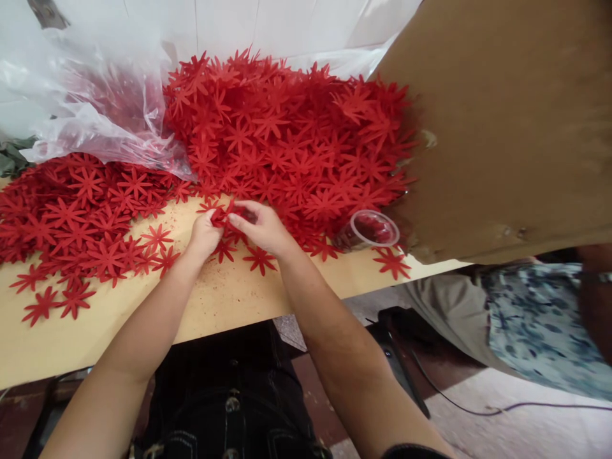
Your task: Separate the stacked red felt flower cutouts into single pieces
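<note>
The left hand (205, 236) and right hand (264, 228) pinch a red flower cutout (219, 217) between them, over the yellowish surface (234, 296), beside a large flower heap (287, 134), left of a clear plastic cup (363, 231).

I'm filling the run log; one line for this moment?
left hand: holding red flower cutout; right hand: touching it; beyond: flower pile; right: clear cup

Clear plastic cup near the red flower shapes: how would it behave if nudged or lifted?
The clear cup is probably light, since its see-through wall looks thin. That thin wall may also flex if squeezed. Its round rim suggests it could roll on its side.
</note>
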`<action>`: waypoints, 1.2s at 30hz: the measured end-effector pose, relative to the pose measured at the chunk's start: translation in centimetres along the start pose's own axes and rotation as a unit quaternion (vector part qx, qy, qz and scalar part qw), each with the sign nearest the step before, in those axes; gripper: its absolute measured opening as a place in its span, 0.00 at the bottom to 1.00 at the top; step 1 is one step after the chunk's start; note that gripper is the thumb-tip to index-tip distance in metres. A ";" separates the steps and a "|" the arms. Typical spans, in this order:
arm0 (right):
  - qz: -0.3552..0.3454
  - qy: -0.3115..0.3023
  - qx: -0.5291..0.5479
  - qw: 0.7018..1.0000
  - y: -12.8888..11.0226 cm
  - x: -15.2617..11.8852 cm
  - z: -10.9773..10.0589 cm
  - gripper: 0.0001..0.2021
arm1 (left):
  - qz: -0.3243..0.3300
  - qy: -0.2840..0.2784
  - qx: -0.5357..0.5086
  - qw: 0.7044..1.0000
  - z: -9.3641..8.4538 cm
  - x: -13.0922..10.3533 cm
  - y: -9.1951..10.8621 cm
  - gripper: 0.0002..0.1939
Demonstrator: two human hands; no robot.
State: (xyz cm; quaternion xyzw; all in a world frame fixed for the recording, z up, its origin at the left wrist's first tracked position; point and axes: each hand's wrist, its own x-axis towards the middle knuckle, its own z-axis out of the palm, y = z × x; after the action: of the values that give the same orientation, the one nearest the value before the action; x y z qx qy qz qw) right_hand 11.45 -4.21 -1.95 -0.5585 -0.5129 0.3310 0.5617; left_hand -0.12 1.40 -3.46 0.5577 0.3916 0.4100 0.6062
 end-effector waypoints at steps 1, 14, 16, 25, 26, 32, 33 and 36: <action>0.021 -0.024 0.033 0.999 0.0 0.1 0.3 0.15 | 0.006 0.002 0.010 1.000 0.0 0.0 0.0 0.06; 0.085 0.040 0.097 0.991 0.6 0.6 -0.2 0.11 | 0.001 0.001 -0.014 1.000 -0.6 -0.3 0.5 0.06; 0.048 0.027 0.093 0.994 0.2 0.5 0.2 0.10 | 0.000 -0.001 -0.015 1.000 -0.6 -0.1 0.4 0.05; 0.078 0.013 0.124 0.989 1.4 0.9 0.7 0.04 | 0.004 -0.025 0.022 0.999 -0.4 -0.3 0.2 0.08; 0.092 0.014 0.135 0.986 1.6 0.9 0.6 0.06 | 0.003 -0.036 0.014 0.999 -0.5 -0.4 0.2 0.10; 0.086 0.015 0.173 0.981 1.5 0.3 0.3 0.08 | 0.000 -0.041 -0.012 0.999 -0.8 -0.3 0.2 0.08; 0.073 0.003 0.174 0.982 1.5 0.2 0.5 0.08 | 0.001 -0.038 -0.013 0.999 -0.8 -0.3 0.2 0.08; 0.058 0.002 0.161 0.985 1.9 0.4 0.9 0.11 | 0.001 -0.032 -0.014 0.999 -0.7 -0.2 0.3 0.08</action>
State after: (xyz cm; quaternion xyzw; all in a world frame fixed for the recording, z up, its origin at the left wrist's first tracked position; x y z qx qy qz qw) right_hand 11.07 -3.30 -3.85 -0.4901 -0.4188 0.4399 0.6252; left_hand -0.84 1.41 -3.23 0.5620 0.3658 0.3979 0.6261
